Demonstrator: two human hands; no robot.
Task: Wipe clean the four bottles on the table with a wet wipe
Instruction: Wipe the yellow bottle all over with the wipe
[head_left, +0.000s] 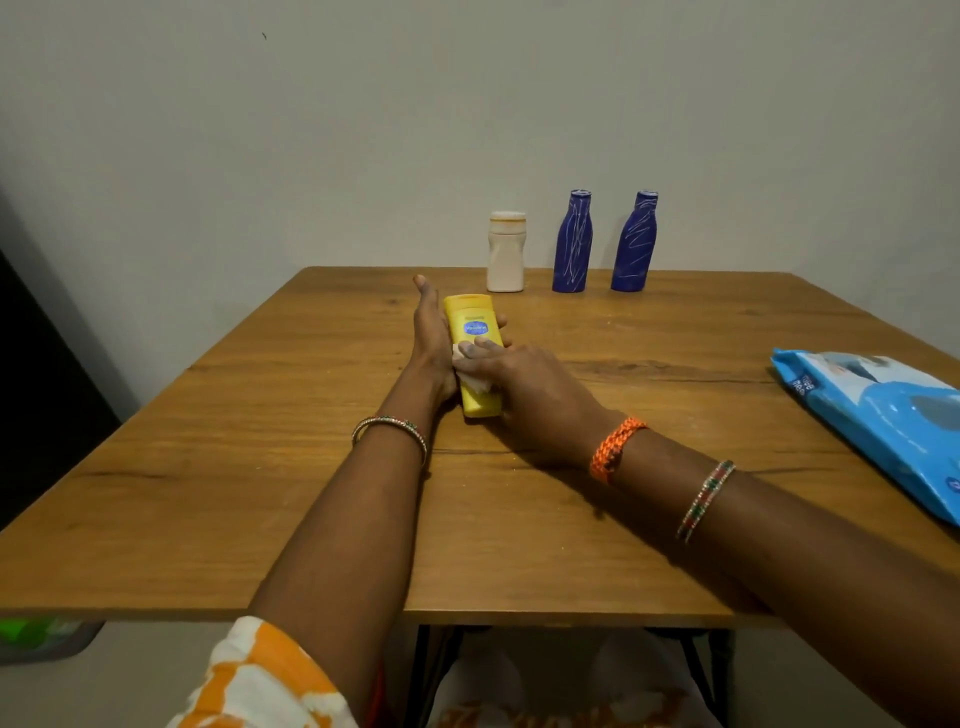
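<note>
A yellow bottle (474, 325) with a blue label lies flat on the wooden table (260, 441), cap end toward me. My left hand (430, 338) cups its left side, fingers wrapped behind it. My right hand (530, 395) presses a crumpled white wet wipe (470, 376) against the bottle's lower front. At the table's far edge stand a white bottle (505, 252) and two blue bottles (572, 241) (635, 241), both blue ones streaked with white marks.
A blue pack of wet wipes (883, 421) lies at the table's right edge. A pale wall rises just behind the table. Black table legs show below the near edge.
</note>
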